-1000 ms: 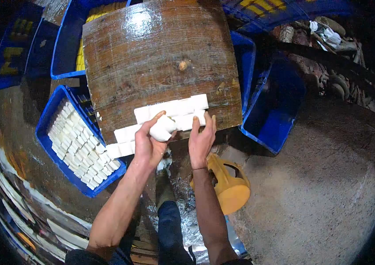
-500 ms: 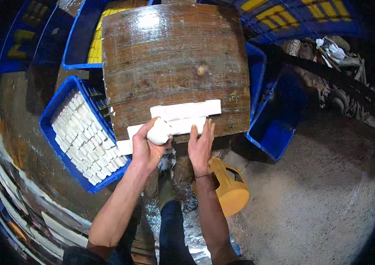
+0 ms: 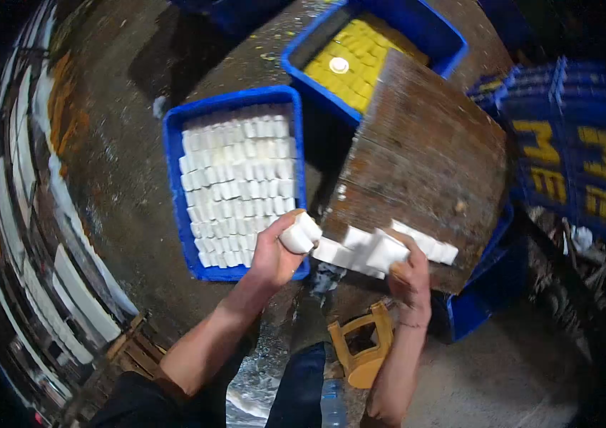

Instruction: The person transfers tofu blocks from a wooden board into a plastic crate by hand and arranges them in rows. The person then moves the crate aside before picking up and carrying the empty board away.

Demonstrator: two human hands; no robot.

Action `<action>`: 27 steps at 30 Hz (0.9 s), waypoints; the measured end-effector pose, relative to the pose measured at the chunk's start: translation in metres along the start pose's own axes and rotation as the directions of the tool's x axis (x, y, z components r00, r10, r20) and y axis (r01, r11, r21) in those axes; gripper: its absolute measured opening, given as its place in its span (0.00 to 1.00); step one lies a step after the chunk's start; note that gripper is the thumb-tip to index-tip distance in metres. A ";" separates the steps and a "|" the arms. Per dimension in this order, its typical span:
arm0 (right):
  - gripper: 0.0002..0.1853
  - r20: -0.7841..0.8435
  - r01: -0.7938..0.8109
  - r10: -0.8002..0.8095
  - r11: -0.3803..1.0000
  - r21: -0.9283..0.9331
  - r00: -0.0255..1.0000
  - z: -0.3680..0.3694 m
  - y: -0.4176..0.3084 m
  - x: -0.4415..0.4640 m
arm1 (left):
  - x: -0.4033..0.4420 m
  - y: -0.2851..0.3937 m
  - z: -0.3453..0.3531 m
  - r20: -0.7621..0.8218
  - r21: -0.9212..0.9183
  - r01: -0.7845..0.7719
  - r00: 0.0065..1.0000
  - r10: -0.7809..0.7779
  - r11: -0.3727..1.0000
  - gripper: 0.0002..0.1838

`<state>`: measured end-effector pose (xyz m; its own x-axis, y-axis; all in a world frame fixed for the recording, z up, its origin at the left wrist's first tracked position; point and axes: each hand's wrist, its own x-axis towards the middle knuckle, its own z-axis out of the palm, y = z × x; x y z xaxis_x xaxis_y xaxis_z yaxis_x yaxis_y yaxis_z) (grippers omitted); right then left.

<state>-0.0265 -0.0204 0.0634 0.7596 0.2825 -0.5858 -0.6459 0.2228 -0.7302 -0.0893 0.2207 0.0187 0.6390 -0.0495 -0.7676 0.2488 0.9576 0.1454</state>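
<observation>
My left hand (image 3: 273, 255) is closed around small smooth white blocks (image 3: 299, 234), at least two side by side, near the right front of a blue crate (image 3: 173, 167). Rows of similar white pieces (image 3: 239, 192) fill that crate. My right hand (image 3: 411, 282) grips another white block (image 3: 386, 252) over the front edge of a wet brown wooden board (image 3: 417, 150). More white blocks (image 3: 430, 245) lie in a row along the board's front, and a second group (image 3: 335, 252) sits at its left corner, partly covered by the held block.
Behind the board stands a blue crate (image 3: 296, 68) of yellow blocks (image 3: 349, 64). A yellow stool (image 3: 366, 357) is on the floor below the board. Another blue crate (image 3: 470, 317) is at the right, near blue lettered sacking (image 3: 567, 150).
My view has swung left, bringing the crate of white pieces to the centre. My right hand has lifted a white block from the board; my left still holds its blocks, now beside the crate.
</observation>
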 end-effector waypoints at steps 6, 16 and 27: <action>0.26 0.457 -0.256 0.178 0.960 0.115 0.871 0.185 0.047 0.136 | -0.017 0.102 -0.062 -0.139 -0.019 -0.122 0.983 0.119 0.992 0.18; 0.29 0.198 0.210 -0.074 0.261 -0.942 0.978 0.297 0.202 0.252 | 0.013 0.174 -0.148 -0.299 -0.149 -0.249 0.934 0.196 0.957 0.18; 0.30 0.307 0.203 0.458 0.263 -0.943 0.834 0.288 0.108 0.219 | 0.087 0.178 -0.111 -0.043 -0.201 -0.108 0.994 0.102 0.973 0.34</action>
<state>0.0486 0.3340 -0.0430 0.3151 0.6241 -0.7149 0.0556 -0.7642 -0.6426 -0.0695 0.4181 -0.0915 0.6294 0.0605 -0.7747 0.0263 0.9947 0.0991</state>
